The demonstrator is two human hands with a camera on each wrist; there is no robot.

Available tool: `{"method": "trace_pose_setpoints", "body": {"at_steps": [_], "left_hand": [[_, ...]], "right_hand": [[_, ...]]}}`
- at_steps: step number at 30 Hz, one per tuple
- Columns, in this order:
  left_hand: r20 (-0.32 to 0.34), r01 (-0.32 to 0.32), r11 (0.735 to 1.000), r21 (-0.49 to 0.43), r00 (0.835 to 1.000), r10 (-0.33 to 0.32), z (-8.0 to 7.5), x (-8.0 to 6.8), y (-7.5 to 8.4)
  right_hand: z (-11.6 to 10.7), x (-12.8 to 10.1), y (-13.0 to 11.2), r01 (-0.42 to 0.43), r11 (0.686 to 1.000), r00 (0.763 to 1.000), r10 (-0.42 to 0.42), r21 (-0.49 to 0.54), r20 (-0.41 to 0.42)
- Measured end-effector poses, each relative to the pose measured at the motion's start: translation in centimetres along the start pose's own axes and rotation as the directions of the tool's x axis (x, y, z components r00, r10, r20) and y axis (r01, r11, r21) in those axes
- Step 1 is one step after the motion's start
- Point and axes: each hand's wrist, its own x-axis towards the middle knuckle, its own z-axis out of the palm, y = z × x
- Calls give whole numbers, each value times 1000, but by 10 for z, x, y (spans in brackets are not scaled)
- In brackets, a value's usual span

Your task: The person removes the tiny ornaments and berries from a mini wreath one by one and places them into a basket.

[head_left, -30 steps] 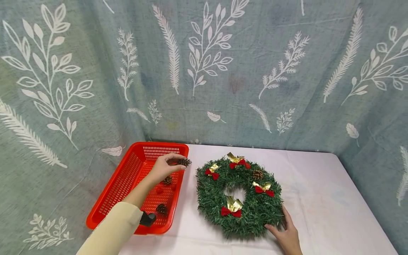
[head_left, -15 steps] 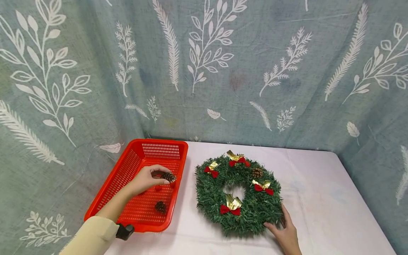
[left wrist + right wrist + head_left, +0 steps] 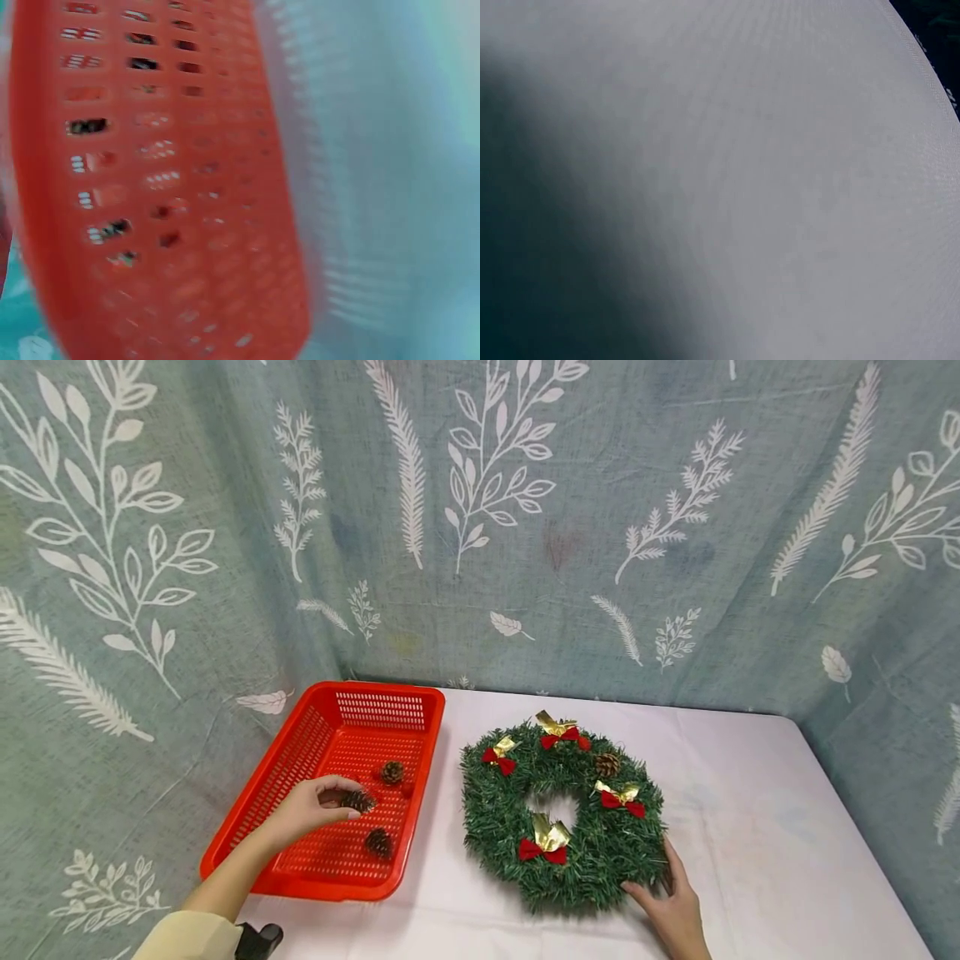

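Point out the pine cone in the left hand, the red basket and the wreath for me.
pine cone (image 3: pixel 360 800): head view, on its scales beside the fingertips.
red basket (image 3: pixel 390 694): head view, on the far rim.
wreath (image 3: pixel 600 860): head view, on the green needles at lower right.

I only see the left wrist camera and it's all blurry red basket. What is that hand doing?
Observer: The left hand pinches a pine cone inside the red basket.
Operator: Are there more cones in there?
Observer: Yes, two more lie on the basket floor, one farther back and one nearer the front.
Operator: What's next to the basket?
Observer: A green wreath with red and gold bows lies on the white cloth.
Operator: And the other hand?
Observer: The right hand rests against the wreath's near edge, fingers fairly straight.
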Motion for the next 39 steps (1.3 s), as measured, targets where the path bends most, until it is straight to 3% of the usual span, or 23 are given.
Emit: {"method": "trace_pose_setpoints", "body": {"at_steps": [9, 16, 28, 39], "left_hand": [[2, 128, 989, 79, 992, -129, -1, -12, -22], [-29, 139, 979, 151, 990, -136, -2, -17, -43], [29, 209, 972, 104, 977, -213, -8, -15, -57], [40, 134, 989, -58, 990, -132, -18, -3, -50]], "right_hand": [[-1, -1, -1, -8, 1000, 1000, 8, 21, 3], [-2, 0, -2, -9, 1000, 1000, 9, 17, 6], [0, -1, 0, -36, 999, 999, 36, 23, 15], [-1, -2, -2, -3, 1000, 1000, 3, 14, -4]]}}
